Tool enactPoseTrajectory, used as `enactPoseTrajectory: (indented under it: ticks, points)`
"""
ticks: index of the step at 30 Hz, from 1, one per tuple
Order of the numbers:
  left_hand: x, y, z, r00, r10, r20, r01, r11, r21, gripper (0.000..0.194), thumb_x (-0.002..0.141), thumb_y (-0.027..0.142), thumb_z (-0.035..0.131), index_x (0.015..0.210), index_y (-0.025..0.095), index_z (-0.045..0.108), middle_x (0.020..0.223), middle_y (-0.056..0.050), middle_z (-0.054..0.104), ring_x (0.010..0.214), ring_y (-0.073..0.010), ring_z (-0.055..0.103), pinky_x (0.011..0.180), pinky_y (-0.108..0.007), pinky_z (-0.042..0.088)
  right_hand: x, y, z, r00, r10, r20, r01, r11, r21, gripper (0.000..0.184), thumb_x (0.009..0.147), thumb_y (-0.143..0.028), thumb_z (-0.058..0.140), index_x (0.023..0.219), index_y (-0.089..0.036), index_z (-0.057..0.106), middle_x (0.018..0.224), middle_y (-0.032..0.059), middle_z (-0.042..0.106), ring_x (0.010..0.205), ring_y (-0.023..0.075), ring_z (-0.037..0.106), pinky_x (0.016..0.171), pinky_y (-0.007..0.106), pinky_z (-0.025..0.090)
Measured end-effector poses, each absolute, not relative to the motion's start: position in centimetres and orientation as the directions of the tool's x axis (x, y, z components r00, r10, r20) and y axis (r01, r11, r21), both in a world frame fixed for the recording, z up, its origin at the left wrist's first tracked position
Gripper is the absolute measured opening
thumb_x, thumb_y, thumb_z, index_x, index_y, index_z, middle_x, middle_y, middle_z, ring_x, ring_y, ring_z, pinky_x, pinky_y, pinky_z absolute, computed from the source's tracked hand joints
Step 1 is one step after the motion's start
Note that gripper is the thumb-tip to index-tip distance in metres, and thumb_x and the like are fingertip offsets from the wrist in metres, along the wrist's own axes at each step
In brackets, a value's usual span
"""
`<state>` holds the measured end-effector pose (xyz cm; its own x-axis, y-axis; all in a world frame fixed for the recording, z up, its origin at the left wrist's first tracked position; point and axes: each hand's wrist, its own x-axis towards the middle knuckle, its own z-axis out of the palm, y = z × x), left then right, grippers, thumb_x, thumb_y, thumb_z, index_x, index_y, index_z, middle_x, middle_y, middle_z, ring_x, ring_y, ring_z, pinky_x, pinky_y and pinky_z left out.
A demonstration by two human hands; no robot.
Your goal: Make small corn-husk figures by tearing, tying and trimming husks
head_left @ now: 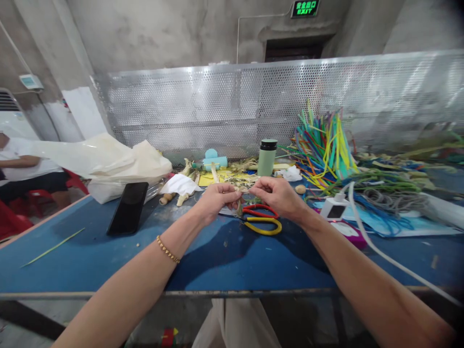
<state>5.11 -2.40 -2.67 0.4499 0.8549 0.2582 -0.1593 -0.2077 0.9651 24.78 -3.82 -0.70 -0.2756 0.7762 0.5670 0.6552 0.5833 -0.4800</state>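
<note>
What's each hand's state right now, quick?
Left hand: fingers closed, pinching a pale dried strip.
Right hand: fingers closed at the thumb; whether they grip the same strip is too small to tell.

The panel (181, 108) is shiny metal, the wall (145, 34) rough, matt concrete.

The held plant fibre (239, 208) is dull straw-beige. The scissors (268, 232) have 2 handle loops, 1 red and 1 yellow. The tabletop (203, 270) is blue, the tumbler (266, 162) pale green (black around its neck), the beaded bracelet (167, 250) gold, the perforated metal screen (170, 111) silvery and dotted.
</note>
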Motion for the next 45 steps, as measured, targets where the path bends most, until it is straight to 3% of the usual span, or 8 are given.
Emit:
enactPoseTrajectory:
  ticks: [4, 10, 14, 18, 24, 33, 41, 45]
  points:
    - [3.9, -1.4, -2.1, 0.318, 0.901, 0.296, -0.235, -0.227, 0.945, 0.018, 0.069, 0.024, 0.074, 0.070, 0.010, 0.062, 0.068, -0.005, 0.066, 0.053, -0.0072, 0.052, 0.053, -0.022, 0.038, 25.5, -3.7, -0.6, -0.239, 0.778, 0.582, 0.746, 0.530, -0.403, 0.027, 0.086, -0.034, 0.051, 0.066, -0.016, 0.057, 0.059, 0.0004, 0.054, 0.057, 0.0125, 0.045, 0.056, 0.026, 0.033]
    - [1.1, 0.6, -0.9, 0.133, 0.947, 0.292, -0.340, -0.233, 0.911, 0.023, 0.064, 0.022, 0.078, 0.071, 0.012, 0.059, 0.068, -0.003, 0.065, 0.048, -0.0065, 0.052, 0.048, -0.021, 0.036, 25.9, -4.2, -1.4, -0.573, 0.798, 0.187, 0.757, 0.603, -0.253, 0.021, 0.082, -0.035, 0.059, 0.089, -0.017, 0.068, 0.085, 0.0065, 0.064, 0.075, 0.0180, 0.056, 0.066, 0.027, 0.040]
    - [0.4, 1.0, -0.7, 0.115, 0.954, 0.277, -0.356, -0.221, 0.908, 0.025, 0.061, 0.023, 0.080, 0.072, 0.010, 0.061, 0.065, -0.002, 0.063, 0.046, -0.0059, 0.050, 0.046, -0.021, 0.035, 26.4, -3.7, -2.2, -0.599, 0.789, 0.138, 0.764, 0.615, -0.197, 0.030, 0.079, -0.036, 0.062, 0.103, -0.018, 0.066, 0.094, 0.0076, 0.061, 0.084, 0.0209, 0.056, 0.074, 0.030, 0.041]
    - [0.4, 1.1, -0.8, 0.128, 0.957, 0.259, -0.359, -0.198, 0.912, 0.024, 0.063, 0.021, 0.079, 0.078, 0.009, 0.064, 0.067, -0.004, 0.064, 0.047, -0.0060, 0.050, 0.046, -0.021, 0.035, 26.7, -3.2, -2.7, -0.607, 0.784, 0.130, 0.762, 0.621, -0.185, 0.025, 0.080, -0.034, 0.060, 0.099, -0.017, 0.063, 0.091, 0.0076, 0.061, 0.084, 0.0208, 0.055, 0.074, 0.030, 0.041]
    - [-0.9, 2.2, -0.9, 0.046, 0.975, 0.216, -0.406, -0.180, 0.896, 0.018, 0.065, 0.015, 0.073, 0.077, 0.010, 0.062, 0.068, -0.004, 0.064, 0.047, -0.0070, 0.051, 0.044, -0.021, 0.033, 26.3, -3.1, -3.7, -0.574, 0.804, 0.157, 0.736, 0.590, -0.331, 0.052, 0.078, -0.031, 0.061, 0.127, -0.016, 0.051, 0.077, 0.0028, 0.061, 0.064, 0.0150, 0.052, 0.057, 0.025, 0.039]
    - [-3.0, 3.8, -0.7, -0.095, 0.985, 0.143, -0.437, -0.170, 0.883, 0.013, 0.064, 0.012, 0.070, 0.069, 0.011, 0.057, 0.056, 0.000, 0.057, 0.042, -0.0053, 0.046, 0.040, -0.019, 0.029, 24.9, -4.4, -1.5, -0.580, 0.813, -0.053, 0.586, 0.371, -0.720, 0.061, 0.067, -0.035, 0.073, 0.124, -0.016, 0.062, 0.066, -0.0008, 0.059, 0.055, 0.0106, 0.049, 0.048, 0.022, 0.035]
    - [-2.4, 3.7, -1.1, -0.098, 0.980, 0.176, -0.469, -0.201, 0.860, 0.018, 0.063, 0.015, 0.077, 0.072, 0.010, 0.063, 0.054, 0.001, 0.056, 0.042, -0.0039, 0.043, 0.041, -0.020, 0.029, 24.5, -4.4, -1.7, -0.324, 0.945, 0.033, 0.405, 0.171, -0.898, 0.060, 0.063, -0.021, 0.065, 0.121, -0.019, 0.053, 0.074, -0.0020, 0.061, 0.047, 0.0106, 0.052, 0.042, 0.023, 0.042]
    - [-1.2, 3.0, -1.0, -0.008, 0.984, 0.177, -0.515, -0.156, 0.843, 0.021, 0.062, 0.017, 0.079, 0.074, 0.010, 0.063, 0.060, 0.000, 0.059, 0.046, -0.0045, 0.047, 0.044, -0.019, 0.036, 24.1, -4.9, -1.0, -0.299, 0.953, 0.044, 0.403, 0.168, -0.900, 0.036, 0.069, -0.027, 0.065, 0.102, -0.021, 0.052, 0.061, -0.0055, 0.054, 0.042, 0.0090, 0.048, 0.038, 0.021, 0.039]
